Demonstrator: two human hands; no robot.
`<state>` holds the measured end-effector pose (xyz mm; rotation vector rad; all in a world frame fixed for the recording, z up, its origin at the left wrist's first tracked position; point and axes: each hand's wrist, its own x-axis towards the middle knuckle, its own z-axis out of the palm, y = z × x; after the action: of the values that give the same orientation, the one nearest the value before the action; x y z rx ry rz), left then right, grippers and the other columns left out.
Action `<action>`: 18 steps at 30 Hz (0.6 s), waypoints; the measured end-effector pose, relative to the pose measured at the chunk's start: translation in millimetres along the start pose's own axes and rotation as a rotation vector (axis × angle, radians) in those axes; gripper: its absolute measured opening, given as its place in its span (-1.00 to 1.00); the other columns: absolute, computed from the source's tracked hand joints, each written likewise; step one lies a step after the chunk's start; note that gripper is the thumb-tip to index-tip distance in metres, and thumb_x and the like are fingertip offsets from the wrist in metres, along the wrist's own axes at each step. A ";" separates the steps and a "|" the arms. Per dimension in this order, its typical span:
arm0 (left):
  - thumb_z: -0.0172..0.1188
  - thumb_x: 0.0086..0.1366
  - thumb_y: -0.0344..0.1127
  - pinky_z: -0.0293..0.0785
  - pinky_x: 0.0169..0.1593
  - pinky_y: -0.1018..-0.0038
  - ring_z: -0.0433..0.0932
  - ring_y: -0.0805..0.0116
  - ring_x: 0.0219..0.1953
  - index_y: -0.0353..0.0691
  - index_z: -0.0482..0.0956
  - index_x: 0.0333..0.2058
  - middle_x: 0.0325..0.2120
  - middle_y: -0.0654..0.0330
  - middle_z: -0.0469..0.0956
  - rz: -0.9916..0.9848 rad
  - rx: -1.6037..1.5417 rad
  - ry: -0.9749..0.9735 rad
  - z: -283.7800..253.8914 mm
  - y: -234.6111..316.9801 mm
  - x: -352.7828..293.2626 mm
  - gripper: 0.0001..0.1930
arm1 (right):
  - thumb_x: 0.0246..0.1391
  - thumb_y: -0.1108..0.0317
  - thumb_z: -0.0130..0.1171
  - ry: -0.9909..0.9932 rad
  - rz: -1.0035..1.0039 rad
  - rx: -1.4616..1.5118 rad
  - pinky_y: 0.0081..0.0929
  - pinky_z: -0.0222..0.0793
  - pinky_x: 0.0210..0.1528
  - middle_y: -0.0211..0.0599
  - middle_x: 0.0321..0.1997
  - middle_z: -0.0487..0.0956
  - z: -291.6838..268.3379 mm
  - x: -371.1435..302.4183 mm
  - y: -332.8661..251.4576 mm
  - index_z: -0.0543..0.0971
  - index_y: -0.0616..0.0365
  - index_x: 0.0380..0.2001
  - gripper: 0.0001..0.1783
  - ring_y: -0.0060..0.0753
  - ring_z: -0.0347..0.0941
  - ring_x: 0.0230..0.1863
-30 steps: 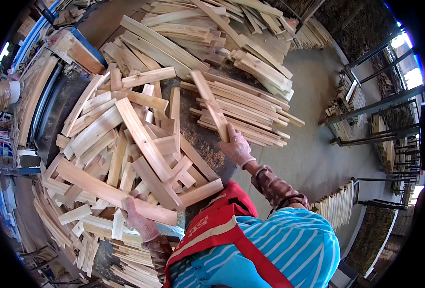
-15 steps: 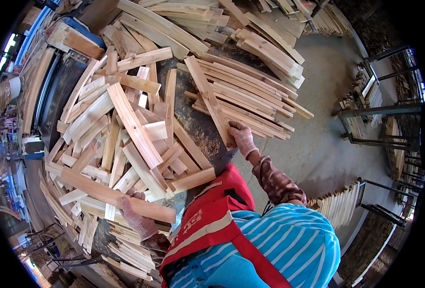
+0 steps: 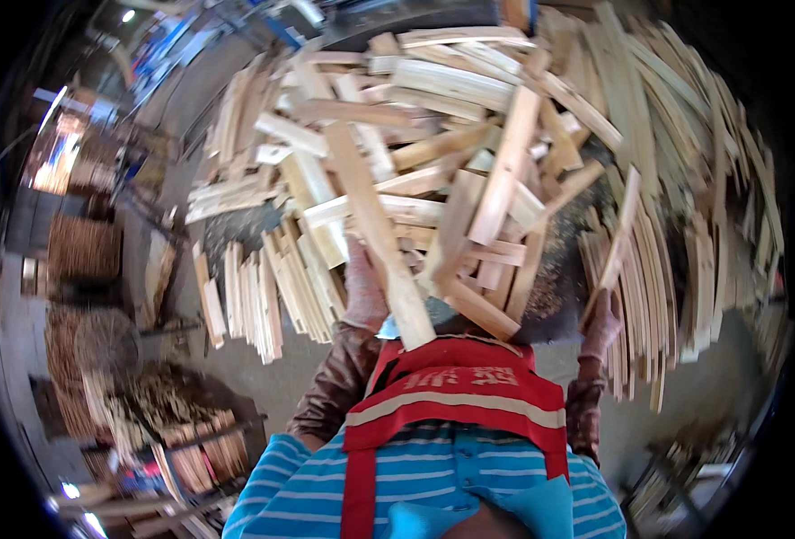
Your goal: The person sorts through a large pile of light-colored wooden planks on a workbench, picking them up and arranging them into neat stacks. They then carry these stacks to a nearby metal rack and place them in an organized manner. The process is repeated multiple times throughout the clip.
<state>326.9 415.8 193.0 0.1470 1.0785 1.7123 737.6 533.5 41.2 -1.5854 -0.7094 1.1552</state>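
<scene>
My left hand point(image 3: 362, 286), in a light work glove, is closed on the near part of a long wooden board point(image 3: 372, 216). That board slants across the heap, its near end close to my red apron point(image 3: 456, 382). On the right, my right hand point(image 3: 602, 321) is closed round the near end of another wooden board point(image 3: 620, 238). This second board lies slantwise over a row of narrow wooden strips point(image 3: 653, 292). Both hands are slightly blurred, and their fingertips are partly hidden.
A jumbled heap of short boards point(image 3: 451, 90) covers the middle of the dark table point(image 3: 555, 310). Strips in a row point(image 3: 254, 292) stick out over the left edge. More long boards point(image 3: 685, 99) lie at the far right. Stacked wood point(image 3: 83, 247) stands on the floor at left.
My view has swung left, so the heap now lies straight ahead. The left hand's board points more away from me. Both hands keep hold of their boards.
</scene>
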 end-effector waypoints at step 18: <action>0.37 0.21 -0.33 0.44 -0.22 0.57 0.51 0.55 -0.28 -0.28 0.58 -0.07 -0.30 0.31 0.61 0.287 0.375 0.343 -68.2 25.7 -13.6 -0.67 | 0.00 0.12 0.33 -0.106 -0.360 -1.365 -0.06 0.40 0.17 0.12 0.15 0.48 -0.1 -101.7 25.6 0.12 0.06 0.42 -0.03 0.25 0.43 0.15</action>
<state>276.2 364.1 176.6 0.2609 1.6993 1.8109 697.7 437.1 50.9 -2.2813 -2.0158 0.3939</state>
